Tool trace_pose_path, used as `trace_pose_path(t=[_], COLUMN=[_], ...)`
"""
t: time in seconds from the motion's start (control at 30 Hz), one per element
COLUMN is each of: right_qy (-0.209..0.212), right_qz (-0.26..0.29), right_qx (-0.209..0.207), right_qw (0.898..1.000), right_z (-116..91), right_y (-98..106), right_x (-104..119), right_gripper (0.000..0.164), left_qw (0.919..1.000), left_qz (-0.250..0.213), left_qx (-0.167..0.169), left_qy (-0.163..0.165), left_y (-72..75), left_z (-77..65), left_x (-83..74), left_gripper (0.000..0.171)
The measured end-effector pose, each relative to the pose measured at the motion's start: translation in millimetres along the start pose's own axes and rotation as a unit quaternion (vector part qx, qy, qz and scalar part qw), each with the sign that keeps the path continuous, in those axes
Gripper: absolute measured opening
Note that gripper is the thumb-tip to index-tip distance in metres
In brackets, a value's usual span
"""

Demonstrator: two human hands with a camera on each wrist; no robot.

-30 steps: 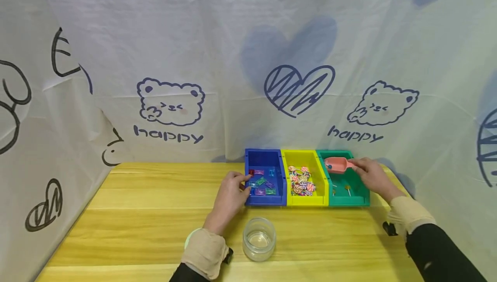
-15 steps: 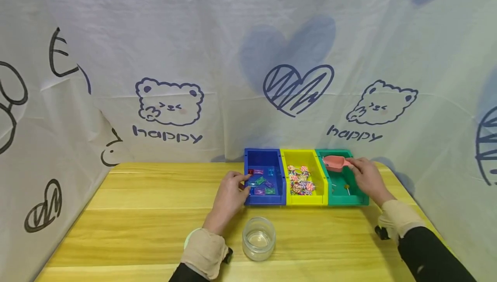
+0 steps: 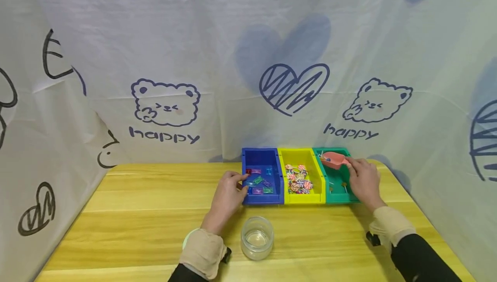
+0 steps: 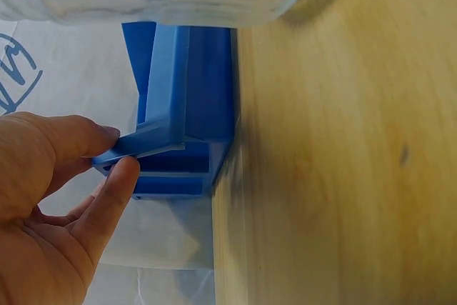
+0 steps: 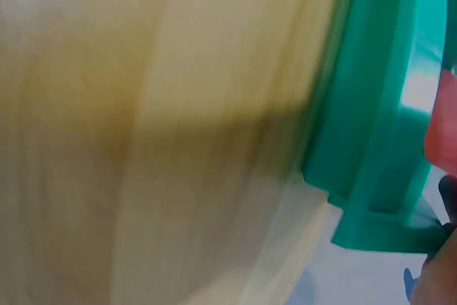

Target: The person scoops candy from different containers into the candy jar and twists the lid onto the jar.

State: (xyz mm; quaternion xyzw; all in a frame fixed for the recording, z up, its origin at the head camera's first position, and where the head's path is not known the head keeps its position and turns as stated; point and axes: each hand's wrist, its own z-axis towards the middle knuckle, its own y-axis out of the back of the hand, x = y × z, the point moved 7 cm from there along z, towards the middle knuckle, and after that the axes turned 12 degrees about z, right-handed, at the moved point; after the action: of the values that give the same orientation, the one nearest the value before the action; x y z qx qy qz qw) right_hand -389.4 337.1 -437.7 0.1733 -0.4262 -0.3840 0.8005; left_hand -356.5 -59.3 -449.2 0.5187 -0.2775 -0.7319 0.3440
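My left hand (image 3: 227,193) pinches the left rim of the blue bin (image 3: 263,200) between thumb and fingers, clearly seen on the blue plastic (image 4: 207,83) in the left wrist view. Wrapped candies (image 3: 258,180) in several colours lie inside that bin. With my right hand (image 3: 364,182) I grip the handle of a pink scoop (image 3: 335,160), held over the back of the green bin (image 3: 341,198). Small lollipops show at the scoop's mouth. A few more lollipops (image 3: 344,185) lie on the green bin's floor. In the right wrist view the scoop (image 5: 444,126) is partly cut off.
Between the two bins stands a yellow bin (image 3: 304,199) with swirl lollipops (image 3: 299,180). A clear glass jar (image 3: 257,239) is on the wooden table (image 3: 155,221) in front. A pale green round thing (image 3: 186,239) is mostly hidden by the left wrist. A printed cloth (image 3: 225,57) hangs behind.
The right hand and scoop have shifted slightly within the green bin, toward its back left, and the scoop is tilted more. The left hand keeps its place on the blue bin.
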Motion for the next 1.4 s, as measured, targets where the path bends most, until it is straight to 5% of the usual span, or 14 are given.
trace_pose_path(t=[0.5, 1.07, 1.4], right_qy=[-0.021, -0.033, -0.001], right_qz=[0.005, 0.062, 0.072], right_qx=[-0.079, -0.095, -0.105], right_qw=[0.997, 0.993, 0.992], right_z=[-17, -20, -17], right_y=[-5, 1, 9], right_x=[-8, -10, 3], right_gripper=[0.032, 0.032, 0.031], left_qw=[1.0000, 1.0000, 1.0000], left_qz=[-0.006, -0.004, -0.006], left_qx=[0.005, 0.002, -0.001], left_qy=[0.006, 0.003, 0.004], left_y=[0.2, -1.0, -0.8], left_z=[-0.1, 0.8, 0.6], left_x=[-1.1, -0.6, 0.6], left_gripper=[0.034, 0.034, 0.033])
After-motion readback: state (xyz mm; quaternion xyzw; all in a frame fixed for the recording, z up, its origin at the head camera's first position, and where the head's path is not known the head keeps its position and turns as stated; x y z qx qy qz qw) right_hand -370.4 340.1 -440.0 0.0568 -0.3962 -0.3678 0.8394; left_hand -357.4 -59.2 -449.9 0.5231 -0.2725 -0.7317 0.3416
